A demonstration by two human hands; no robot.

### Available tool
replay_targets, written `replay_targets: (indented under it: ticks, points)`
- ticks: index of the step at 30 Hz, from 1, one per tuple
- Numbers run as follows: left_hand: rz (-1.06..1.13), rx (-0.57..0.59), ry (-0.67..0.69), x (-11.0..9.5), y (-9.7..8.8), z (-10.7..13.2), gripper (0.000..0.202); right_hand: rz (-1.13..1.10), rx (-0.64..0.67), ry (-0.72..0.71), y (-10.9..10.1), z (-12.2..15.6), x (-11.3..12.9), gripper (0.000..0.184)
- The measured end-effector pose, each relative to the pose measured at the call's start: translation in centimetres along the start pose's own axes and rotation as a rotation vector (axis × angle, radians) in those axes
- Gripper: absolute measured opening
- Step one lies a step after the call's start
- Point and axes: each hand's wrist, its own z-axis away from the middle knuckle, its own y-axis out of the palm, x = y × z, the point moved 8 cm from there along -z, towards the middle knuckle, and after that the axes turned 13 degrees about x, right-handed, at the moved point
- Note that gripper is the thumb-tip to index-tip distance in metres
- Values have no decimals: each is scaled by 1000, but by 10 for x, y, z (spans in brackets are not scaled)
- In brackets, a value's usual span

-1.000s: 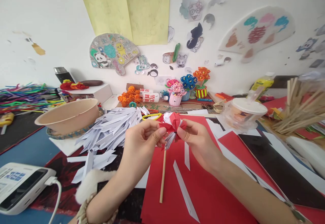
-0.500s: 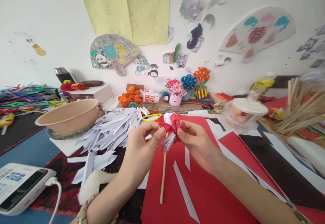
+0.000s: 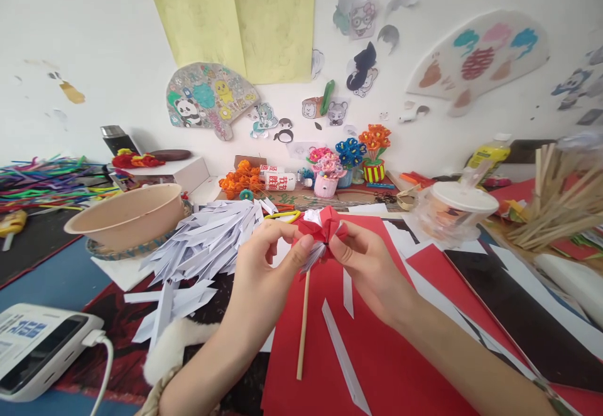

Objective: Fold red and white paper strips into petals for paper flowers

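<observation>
A folded paper flower (image 3: pixel 325 224), red with white parts, is pinched between both my hands above a red sheet (image 3: pixel 391 347). My left hand (image 3: pixel 273 259) grips its left side, thumb against the lower white folds. On the other side, my right hand (image 3: pixel 365 265) presses thumb and fingers on the red petals. Beneath the flower a thin wooden stick (image 3: pixel 303 334) lies on the red sheet; whether its top end touches the flower I cannot tell. Two folded white paper strips (image 3: pixel 343 356) rest to the right of the stick.
A heap of folded white paper strips (image 3: pixel 202 240) lies left of the hands, beside a beige basin (image 3: pixel 125 218). Yellow-handled scissors (image 3: pixel 287 216) are behind the flower. A black phone-like slab (image 3: pixel 513 315) lies at right; a white device with a cable (image 3: pixel 47 347) sits front left.
The flower has tipped in my fingers, so more red petals face up. My left thumb has shifted right onto its white lower folds. The stick and strips stay put.
</observation>
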Motion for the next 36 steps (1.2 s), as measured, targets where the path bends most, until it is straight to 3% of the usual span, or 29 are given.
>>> replay_targets:
  ticks: [10, 15, 23, 36]
  points:
    - [27, 66, 134, -8, 1, -7, 12, -185, 179, 137, 12, -3, -12, 27]
    - [26, 52, 140, -8, -1, -8, 12, -182, 176, 109, 12, -3, -8, 25]
    - [-21, -11, 81, -8, -4, -4, 14, -138, 81, 61, 7, -1, -4, 22]
    - [207, 115, -67, 14, 10, -2, 24, -237, 150, 86, 17, 0, -8, 18]
